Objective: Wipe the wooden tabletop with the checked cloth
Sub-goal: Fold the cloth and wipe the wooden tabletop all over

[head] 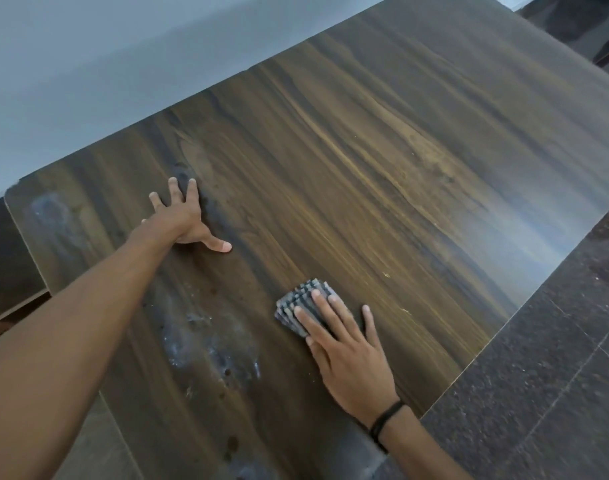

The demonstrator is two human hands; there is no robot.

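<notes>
Indoors, smudged wooden tabletop [382, 150], pale wall [88, 64], left hand [182, 216] splayed flat, right hand [348, 351] flat on checked cloth [296, 303]

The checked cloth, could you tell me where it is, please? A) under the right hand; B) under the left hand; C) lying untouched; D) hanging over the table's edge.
A: the right hand lies with straight fingers on the folded cloth, while the left hand rests on bare tabletop.

Soft, even light in here, nothing harsh. Pale bluish glare washes out the right side of the counter [538, 209]. Shot's a bit soft overall, with edges bowed by the wide lens.
</notes>
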